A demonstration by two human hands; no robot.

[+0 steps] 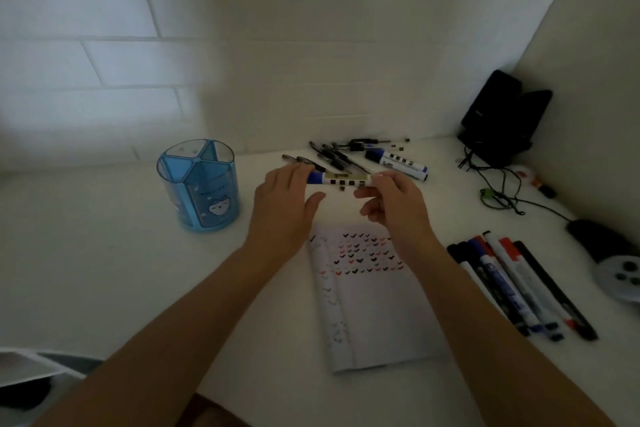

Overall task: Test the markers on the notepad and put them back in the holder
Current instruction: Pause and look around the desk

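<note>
White desk (104,270), dim light; tiled wall (104,28) at 12 o'clock. Left hand (284,198) and right hand (391,201) each grip one end of a marker (341,180), level, above the notepad's (374,305) far edge. Blue holder (201,184) at 9 o'clock; marker row (512,284) at 4 o'clock.

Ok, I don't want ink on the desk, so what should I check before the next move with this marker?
1. Grip: left hand at the blue cap, right hand pinching the other end of the marker: ok.
2. Cap removed: not ok, it is on.
3. Notepad lies below the hands, with bare paper under the ticks: ok.
4. Holder upright, top open: ok.
5. Ink flows: cannot tell.
</note>
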